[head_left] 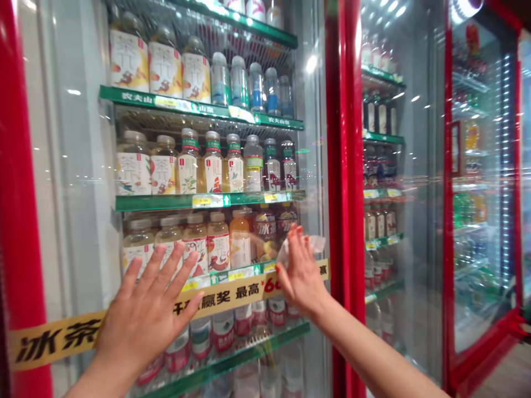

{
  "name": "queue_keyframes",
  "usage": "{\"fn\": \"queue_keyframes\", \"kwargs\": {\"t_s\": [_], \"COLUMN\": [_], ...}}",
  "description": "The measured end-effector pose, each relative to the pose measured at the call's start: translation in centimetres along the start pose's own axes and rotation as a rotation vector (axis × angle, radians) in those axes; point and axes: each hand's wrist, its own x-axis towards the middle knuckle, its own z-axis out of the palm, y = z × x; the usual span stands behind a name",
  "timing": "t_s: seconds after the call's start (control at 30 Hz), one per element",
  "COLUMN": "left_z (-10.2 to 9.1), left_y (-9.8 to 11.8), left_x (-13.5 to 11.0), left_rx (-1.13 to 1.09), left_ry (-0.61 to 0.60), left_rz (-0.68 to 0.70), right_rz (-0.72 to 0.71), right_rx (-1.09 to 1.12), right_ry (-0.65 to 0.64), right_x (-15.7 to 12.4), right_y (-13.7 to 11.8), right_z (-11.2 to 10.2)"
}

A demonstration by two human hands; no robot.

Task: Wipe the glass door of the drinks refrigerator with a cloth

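Observation:
My right hand (pixel 302 271) lies over a crumpled white tissue (pixel 318 244) and holds it flat against the glass door (pixel 85 182) of a drinks fridge. Parts of the tissue stick out on both sides of the fingers. My left hand (pixel 143 315) is spread open in front of the same door, its palm towards the glass; whether it touches the glass I cannot tell. A yellow sticker strip (pixel 228 296) with black and red writing runs across the door, and both hands cover parts of it.
Behind the glass, several green-edged shelves (pixel 174 203) carry rows of bottles (pixel 213 171). A red door frame (pixel 346 166) stands just right of my right hand. Further right is another fridge door (pixel 423 221), then a red-framed fridge (pixel 481 221) with lit shelves.

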Motion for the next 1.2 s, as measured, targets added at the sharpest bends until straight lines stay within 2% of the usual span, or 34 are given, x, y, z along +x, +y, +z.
{"fn": "queue_keyframes", "kwargs": {"t_s": [0.07, 0.1, 0.13, 0.17, 0.23, 0.27, 0.3, 0.33, 0.37, 0.47, 0.5, 0.53, 0.57, 0.6, 0.7, 0.73, 0.77, 0.8, 0.9, 0.93, 1.0, 1.07, 1.13, 1.2], "left_z": [-0.1, -0.1, -0.1, 0.0, 0.0, 0.1, 0.1, 0.2, 0.2, 0.2, 0.1, 0.1, 0.0, 0.0, -0.1, -0.2, -0.2, -0.2, -0.7, -1.0, -1.9, -2.8, -3.7, -4.1], "left_y": [-0.1, -0.1, -0.1, -0.1, 0.0, 0.0, 0.0, 0.1, 0.1, 0.2, 0.2, 0.2, 0.1, 0.1, -0.1, -0.1, -0.1, 0.0, 0.6, 0.7, 0.7, -0.3, -2.1, -4.2], "left_x": [0.1, 0.1, 0.1, 0.2, 0.2, 0.2, 0.2, 0.2, 0.2, 0.2, 0.1, 0.1, 0.2, 0.2, 0.2, 0.2, 0.2, 0.2, 0.3, 0.4, 0.7, 1.3, 1.8, 2.3], "left_rx": [-0.003, -0.003, -0.002, -0.002, 0.003, 0.012, 0.023, 0.035, 0.045, 0.064, 0.069, 0.074, 0.080, 0.087, 0.109, 0.115, 0.121, 0.125, 0.129, 0.126, 0.108, 0.093, 0.108, 0.130], "left_ry": [-0.002, 0.000, -0.002, -0.003, -0.005, -0.007, -0.007, -0.005, -0.002, 0.001, -0.002, -0.008, -0.013, -0.016, -0.012, -0.012, -0.014, -0.019, -0.030, -0.029, -0.034, -0.040, -0.033, -0.027], "left_rz": [0.006, 0.007, 0.007, 0.009, 0.007, 0.007, 0.007, 0.005, 0.002, -0.005, -0.005, -0.004, -0.002, 0.000, 0.000, 0.002, 0.004, 0.007, 0.012, 0.007, -0.005, -0.009, -0.021, -0.033], "right_rz": [0.285, 0.323, 0.270, 0.127, -0.273, -0.425, -0.501, -0.479, -0.367, 0.113, 0.223, 0.276, 0.249, 0.143, -0.401, -0.513, -0.515, -0.418, 0.038, 0.124, 0.160, 0.056, -0.204, -0.415], "right_rx": [-0.046, -0.050, -0.037, -0.008, 0.056, 0.068, 0.065, 0.046, 0.018, -0.043, -0.049, -0.046, -0.030, -0.003, 0.085, 0.088, 0.068, 0.033, -0.062, -0.069, -0.053, -0.018, 0.036, 0.065], "right_ry": [0.063, 0.076, 0.067, 0.033, -0.062, -0.100, -0.118, -0.112, -0.082, 0.079, 0.126, 0.149, 0.140, 0.096, -0.135, -0.186, -0.193, -0.160, 0.040, 0.086, 0.103, 0.042, -0.083, -0.179], "right_x": [2.5, 3.3, 3.6, 3.4, 2.4, 2.0, 1.9, 2.3, 3.1, 6.6, 7.2, 7.2, 6.6, 5.6, 2.7, 2.7, 3.3, 4.5, 9.6, 10.9, 11.6, 9.5, 6.7, 5.4], "right_y": [1.2, 0.9, 0.0, -1.2, -3.6, -4.2, -4.1, -3.4, -2.1, 1.8, 2.1, 1.8, 0.9, -0.3, -3.7, -3.7, -3.0, -1.6, 3.5, 4.5, 4.4, 2.4, 0.3, -0.1], "right_z": [-0.9, -1.0, -1.0, -0.9, -0.8, -0.9, -1.0, -1.2, -1.5, -1.8, -1.6, -1.3, -0.8, -0.4, 0.4, 0.2, -0.2, -0.9, -3.2, -3.6, -3.6, -2.6, -1.4, -1.0]}}
